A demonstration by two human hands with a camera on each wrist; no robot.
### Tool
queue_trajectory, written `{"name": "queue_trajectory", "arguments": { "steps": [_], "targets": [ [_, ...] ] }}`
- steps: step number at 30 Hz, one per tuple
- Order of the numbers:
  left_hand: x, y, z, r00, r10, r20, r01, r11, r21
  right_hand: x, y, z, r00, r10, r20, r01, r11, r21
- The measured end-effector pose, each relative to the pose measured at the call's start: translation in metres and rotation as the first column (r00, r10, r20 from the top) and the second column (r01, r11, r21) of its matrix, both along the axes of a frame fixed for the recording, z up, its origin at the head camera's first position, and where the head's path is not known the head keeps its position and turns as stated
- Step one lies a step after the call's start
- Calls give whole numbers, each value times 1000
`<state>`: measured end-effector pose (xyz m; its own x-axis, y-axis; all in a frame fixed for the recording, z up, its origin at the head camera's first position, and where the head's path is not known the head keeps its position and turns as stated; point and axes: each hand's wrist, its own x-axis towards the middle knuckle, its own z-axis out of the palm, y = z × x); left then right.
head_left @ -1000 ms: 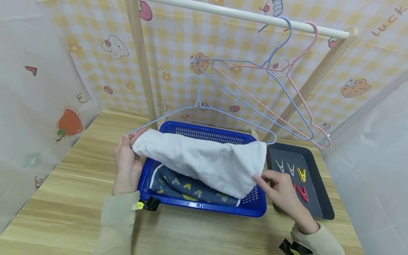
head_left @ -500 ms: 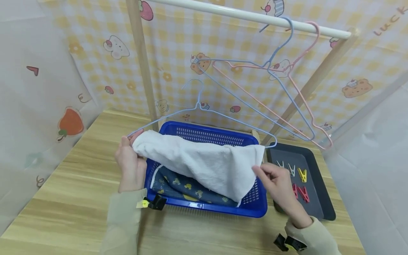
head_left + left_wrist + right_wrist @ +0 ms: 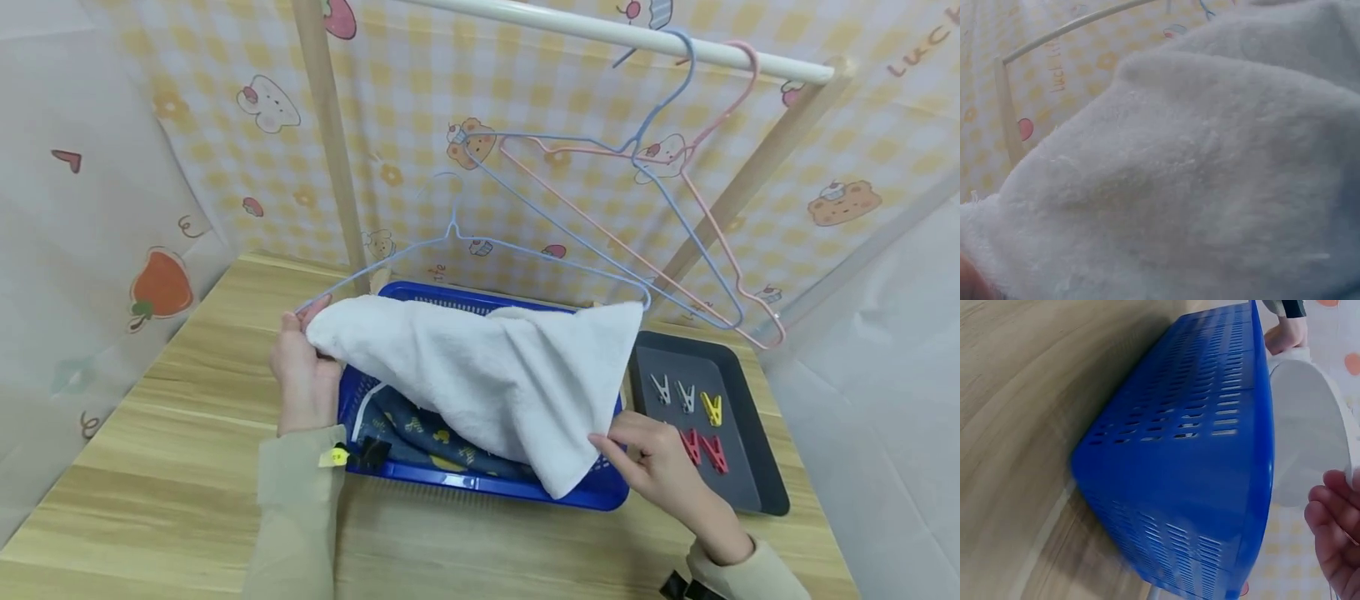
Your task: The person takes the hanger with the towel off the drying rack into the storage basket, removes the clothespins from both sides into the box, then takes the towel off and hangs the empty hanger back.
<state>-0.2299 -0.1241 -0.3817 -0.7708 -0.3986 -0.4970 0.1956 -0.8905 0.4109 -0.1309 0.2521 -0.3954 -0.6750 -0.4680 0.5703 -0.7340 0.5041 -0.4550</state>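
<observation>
In the head view my left hand (image 3: 303,379) grips the left end of a light blue hanger (image 3: 450,235) together with a bunched corner of a white towel (image 3: 480,358). The towel hangs across the hanger's lower part and hides its bottom bar. My right hand (image 3: 660,454) pinches the towel's right edge low down, thumb and fingertips on the cloth. Fluffy towel fills most of the left wrist view. Below it stands a blue basket (image 3: 450,481), holding a dark blue cloth with yellow prints (image 3: 420,425), partly covered by the towel.
Behind, a rack with a white rod (image 3: 555,29) carries a blue hanger (image 3: 663,179) and a pink hanger (image 3: 723,225). At the right lies a dark grey tray (image 3: 738,475) with several clothespins, among them a yellow clothespin (image 3: 712,409) and a red clothespin (image 3: 715,454).
The towel's upper right corner has risen nearer the hanger's right end, and its lower corner hangs further down. My right hand has moved slightly down; the hanger's top has shifted a little left and up.
</observation>
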Motion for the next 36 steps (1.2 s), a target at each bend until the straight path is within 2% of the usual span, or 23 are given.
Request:
{"name": "queue_trajectory", "arguments": {
  "steps": [2,4,7,9,12,13,14,16,19,22,26,29,30,32,33,34,35,36],
  "targets": [
    [0,3,0,1000,0,10,1,997,-76,-1,1,2,998,-42,39,41,999,10],
    [1,7,0,1000,-1,23,5,984,-180,-3,1,6,991,-99,90,100,995,-6],
    [2,13,1,1000,0,14,4,961,-276,-6,0,15,961,-191,198,215,971,-107],
    [3,16,1,1000,7,1,-6,948,-317,-10,-2,22,922,-248,296,315,927,-204],
    [2,18,2,1000,9,-17,-14,943,-333,-16,-6,30,863,-306,402,445,837,-318],
    [2,18,2,1000,7,-19,-13,943,-333,-19,-7,30,853,-313,419,465,818,-337],
    [2,18,2,1000,7,-14,-11,945,-327,-20,-8,30,850,-323,416,475,812,-340],
    [1,17,2,1000,13,4,-11,948,-318,-20,-8,25,871,-313,379,442,835,-327],
    [0,13,2,999,37,27,-28,954,-300,-15,-7,13,922,-267,279,340,904,-259],
    [-2,9,2,998,59,29,-49,962,-270,-6,-6,1,956,-233,176,264,948,-176],
    [-2,4,1,997,67,38,-56,967,-250,7,-5,-8,975,-205,82,214,970,-114],
    [-3,4,1,997,73,35,-61,963,-264,12,-5,-10,978,-201,64,207,972,-110],
    [-3,5,2,997,74,28,-64,960,-272,13,-5,-9,973,-217,83,225,968,-107],
    [-3,6,2,997,73,16,-64,947,-314,13,-5,-6,949,-264,169,287,950,-124],
    [-2,7,2,997,74,2,-69,943,-325,12,-5,-4,924,-304,233,340,930,-137],
    [-2,9,2,997,73,-8,-71,938,-340,10,-5,-1,886,-344,311,402,904,-147],
    [-1,10,1,997,73,-18,-75,930,-359,8,-5,2,835,-379,400,473,865,-166],
    [0,11,1,997,74,-32,-81,925,-372,6,-4,5,772,-392,501,543,815,-200]
  ]
}}
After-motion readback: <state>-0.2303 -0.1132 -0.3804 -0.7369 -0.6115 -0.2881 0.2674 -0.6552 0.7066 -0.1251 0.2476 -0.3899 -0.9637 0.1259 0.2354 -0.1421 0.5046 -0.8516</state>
